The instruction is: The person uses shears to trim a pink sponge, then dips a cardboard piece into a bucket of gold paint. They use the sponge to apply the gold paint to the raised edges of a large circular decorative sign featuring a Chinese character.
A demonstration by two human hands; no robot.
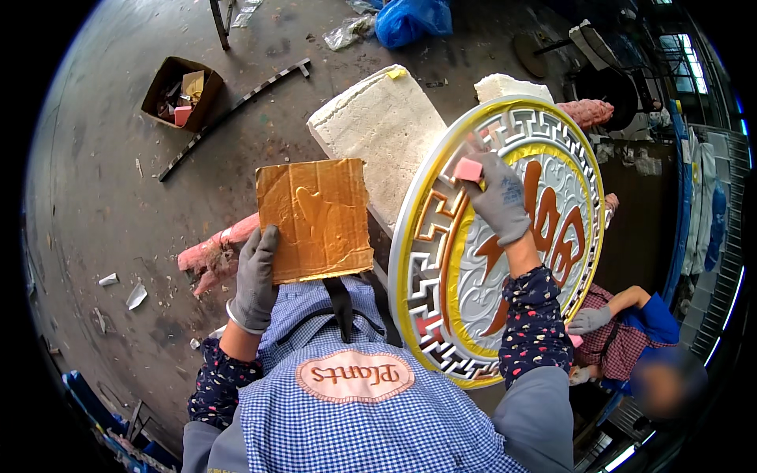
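Note:
My left hand [256,280], in a grey glove, grips the lower left edge of a square piece of cardboard [311,221] smeared with glossy gold-brown paint. My right hand [501,193], also gloved, pinches a small pink sponge block [468,169] against the border of a large round relief panel [418,292]. The panel is white with yellow rings, a raised fret border and brown raised characters in its middle. Gold-brown colour covers part of the fret on the near left side, beside the sponge; other stretches of the fret are white.
A white foam slab [378,130] lies under the panel's left side, near a pink roll [221,244]. At far left are a cardboard box [181,102] and a metal bar [229,118]. A co-worker [631,327] in gloves works at the panel's right edge.

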